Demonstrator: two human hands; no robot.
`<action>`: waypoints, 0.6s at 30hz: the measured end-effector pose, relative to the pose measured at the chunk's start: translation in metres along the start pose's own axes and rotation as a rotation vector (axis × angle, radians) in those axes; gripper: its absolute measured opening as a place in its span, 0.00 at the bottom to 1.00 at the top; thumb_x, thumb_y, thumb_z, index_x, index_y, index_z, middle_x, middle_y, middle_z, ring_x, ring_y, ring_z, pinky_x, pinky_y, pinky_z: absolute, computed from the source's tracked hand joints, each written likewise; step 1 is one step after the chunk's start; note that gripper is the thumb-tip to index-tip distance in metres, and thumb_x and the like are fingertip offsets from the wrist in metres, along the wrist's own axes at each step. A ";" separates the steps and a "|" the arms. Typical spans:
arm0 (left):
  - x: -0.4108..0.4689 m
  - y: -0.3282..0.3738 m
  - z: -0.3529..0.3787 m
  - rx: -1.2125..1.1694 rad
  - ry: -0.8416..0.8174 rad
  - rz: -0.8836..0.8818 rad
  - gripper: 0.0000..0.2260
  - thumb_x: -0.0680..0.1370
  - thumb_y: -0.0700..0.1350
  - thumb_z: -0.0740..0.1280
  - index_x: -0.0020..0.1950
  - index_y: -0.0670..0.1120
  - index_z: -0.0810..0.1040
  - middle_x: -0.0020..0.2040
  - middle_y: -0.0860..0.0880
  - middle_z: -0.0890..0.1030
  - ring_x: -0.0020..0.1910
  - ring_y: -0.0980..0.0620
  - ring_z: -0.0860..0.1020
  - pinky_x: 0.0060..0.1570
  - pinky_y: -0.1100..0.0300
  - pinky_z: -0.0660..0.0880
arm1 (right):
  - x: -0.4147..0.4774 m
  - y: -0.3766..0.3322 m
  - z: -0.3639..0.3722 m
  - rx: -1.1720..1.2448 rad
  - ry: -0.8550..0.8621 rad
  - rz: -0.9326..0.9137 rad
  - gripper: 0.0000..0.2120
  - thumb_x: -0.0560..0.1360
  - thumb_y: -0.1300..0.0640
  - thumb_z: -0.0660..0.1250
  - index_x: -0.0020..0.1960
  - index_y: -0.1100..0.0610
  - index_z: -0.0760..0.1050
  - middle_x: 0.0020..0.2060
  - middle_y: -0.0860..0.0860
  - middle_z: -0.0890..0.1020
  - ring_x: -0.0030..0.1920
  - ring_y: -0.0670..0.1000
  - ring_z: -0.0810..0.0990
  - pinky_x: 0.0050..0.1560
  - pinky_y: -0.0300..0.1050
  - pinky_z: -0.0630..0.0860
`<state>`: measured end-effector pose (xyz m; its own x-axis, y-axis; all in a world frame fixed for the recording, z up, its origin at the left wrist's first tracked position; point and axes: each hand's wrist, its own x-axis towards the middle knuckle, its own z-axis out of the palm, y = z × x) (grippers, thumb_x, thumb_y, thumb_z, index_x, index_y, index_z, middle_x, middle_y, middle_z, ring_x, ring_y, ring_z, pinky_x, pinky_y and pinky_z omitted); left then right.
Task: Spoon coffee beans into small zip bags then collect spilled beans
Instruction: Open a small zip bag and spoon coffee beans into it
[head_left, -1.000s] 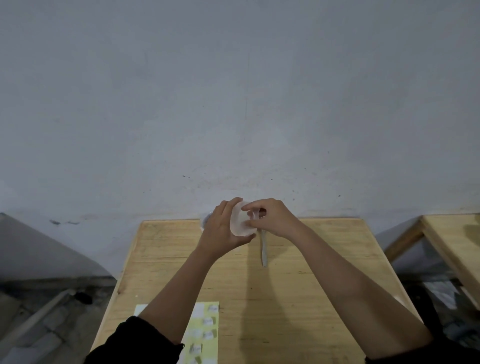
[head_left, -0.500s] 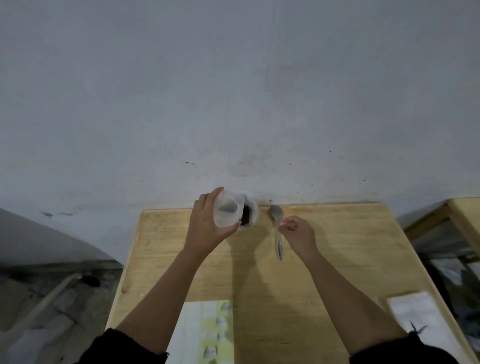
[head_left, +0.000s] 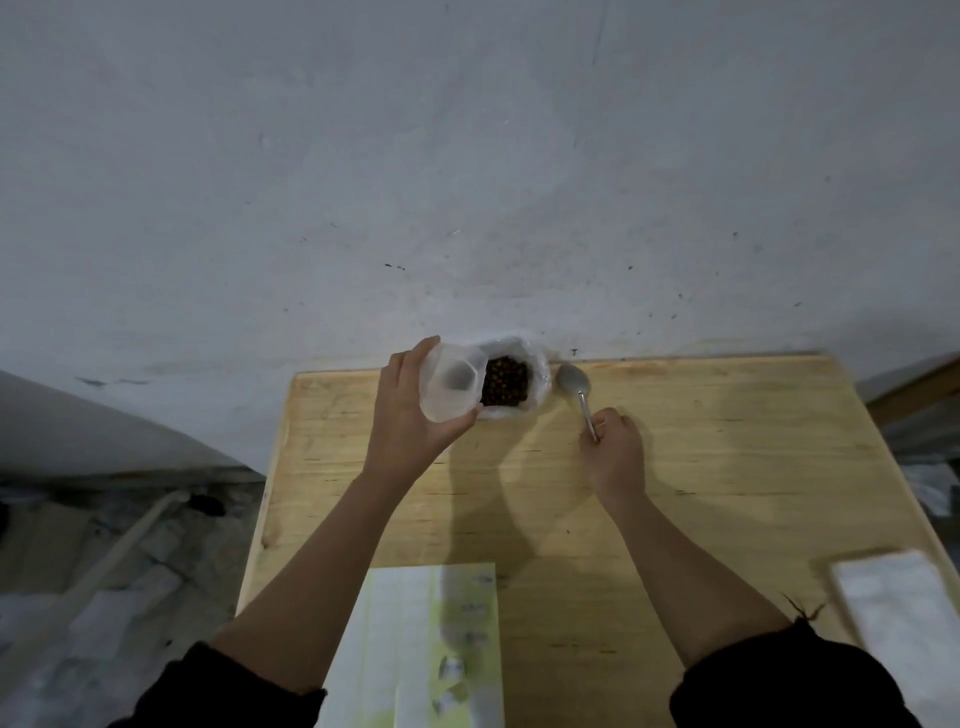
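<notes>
My left hand (head_left: 410, 421) holds a small clear zip bag (head_left: 449, 387) with its mouth spread, at the far edge of the wooden table (head_left: 727, 467). Right behind the bag sits a clear plastic container of dark coffee beans (head_left: 506, 387), against the wall. To its right a metal spoon (head_left: 576, 392) lies with its bowl toward the wall. My right hand (head_left: 615, 452) is closed around the spoon's handle end.
A yellow-green and white printed sheet (head_left: 431, 644) lies at the table's near edge between my forearms. A white flat pack (head_left: 904, 618) rests at the near right corner. A grey wall rises just behind the table. Another wooden table edge (head_left: 914, 384) shows far right.
My hands have come apart from the zip bag. The left hand kept the bag and opened it beside the beans. The right hand went to the spoon and closed on its handle.
</notes>
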<state>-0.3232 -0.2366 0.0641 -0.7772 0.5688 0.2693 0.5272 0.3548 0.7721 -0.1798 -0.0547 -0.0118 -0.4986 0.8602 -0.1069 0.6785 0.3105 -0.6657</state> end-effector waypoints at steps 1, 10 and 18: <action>0.001 0.001 0.001 -0.010 -0.003 -0.005 0.35 0.66 0.55 0.75 0.69 0.52 0.64 0.59 0.55 0.69 0.59 0.56 0.67 0.57 0.61 0.66 | -0.001 0.000 -0.001 -0.014 0.005 -0.011 0.05 0.72 0.67 0.64 0.48 0.65 0.75 0.47 0.62 0.75 0.44 0.62 0.75 0.42 0.48 0.69; -0.004 0.017 0.002 -0.056 -0.001 0.004 0.35 0.66 0.48 0.78 0.69 0.53 0.65 0.59 0.56 0.69 0.59 0.56 0.68 0.57 0.58 0.69 | -0.017 0.001 -0.036 0.083 0.103 0.009 0.09 0.75 0.69 0.60 0.51 0.67 0.78 0.48 0.63 0.74 0.41 0.55 0.73 0.41 0.36 0.63; -0.011 0.019 -0.002 -0.077 -0.008 0.001 0.35 0.65 0.55 0.74 0.69 0.52 0.65 0.59 0.55 0.69 0.58 0.57 0.68 0.57 0.57 0.69 | -0.017 -0.014 -0.065 0.514 0.208 0.198 0.04 0.73 0.67 0.66 0.44 0.64 0.80 0.31 0.55 0.80 0.32 0.51 0.80 0.37 0.39 0.76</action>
<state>-0.3051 -0.2378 0.0773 -0.7739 0.5749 0.2658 0.4996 0.2962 0.8141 -0.1460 -0.0477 0.0474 -0.2371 0.9594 -0.1531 0.3732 -0.0556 -0.9261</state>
